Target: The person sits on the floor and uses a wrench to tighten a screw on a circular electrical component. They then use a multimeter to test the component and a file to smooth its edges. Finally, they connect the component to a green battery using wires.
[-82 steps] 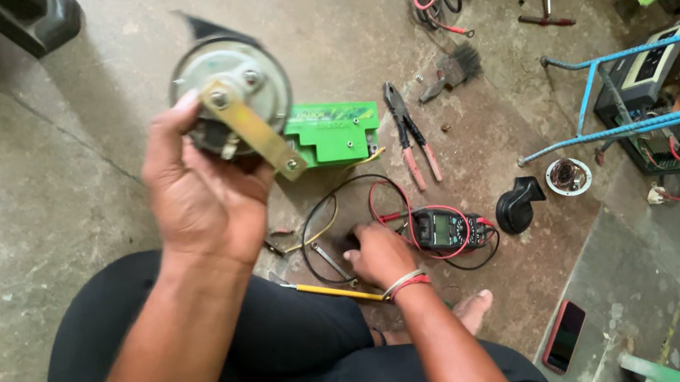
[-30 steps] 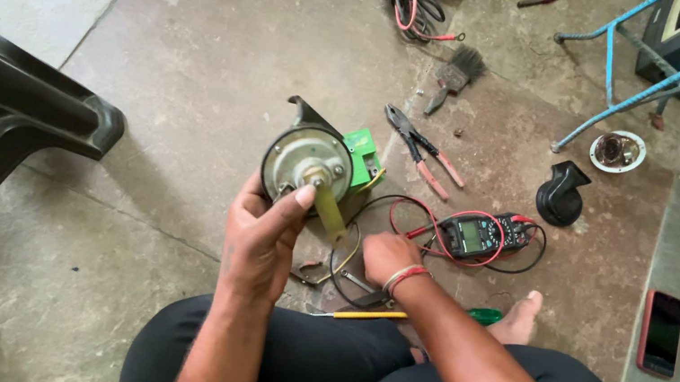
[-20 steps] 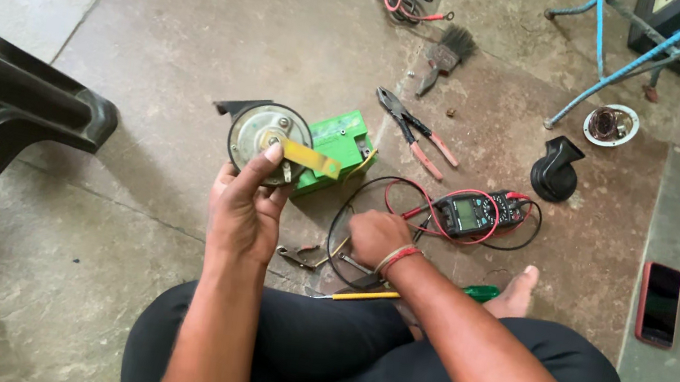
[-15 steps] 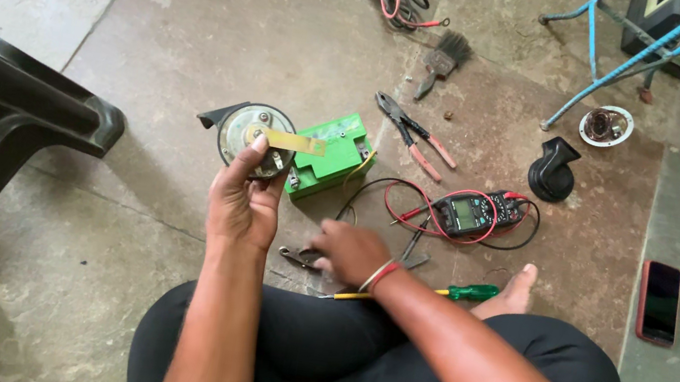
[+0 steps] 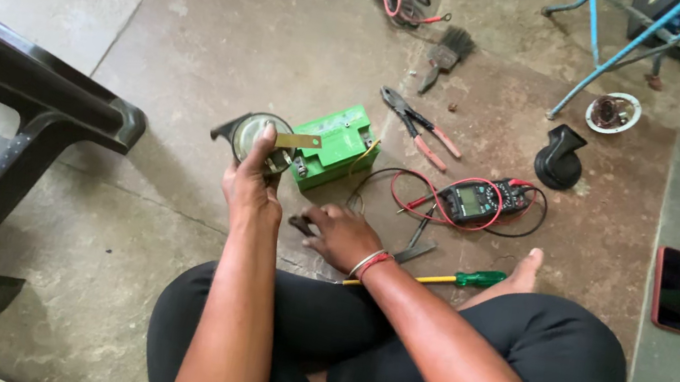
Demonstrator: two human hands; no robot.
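Left hand [image 5: 252, 191] grips a round horn unit [image 5: 259, 137] w/ a brass bracket, held up just left of the green battery [image 5: 336, 145] on the floor. Right hand [image 5: 342, 235] is down on the concrete, fingers curled round a small dark tool [image 5: 302, 225], grip not fully visible. Looks like mid-check: next move prob. needs that tool brought up to the horn; meter [image 5: 477, 200] lies farther right.

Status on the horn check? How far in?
Laid out on the floor: green battery, multimeter with its red and black leads, pliers, green-handled screwdriver. In hand: left hand holds the round horn with its metal bracket up; right hand is down at a small dark part on the floor. No lead looks attached to the horn yet, so any hookup and reading look left.
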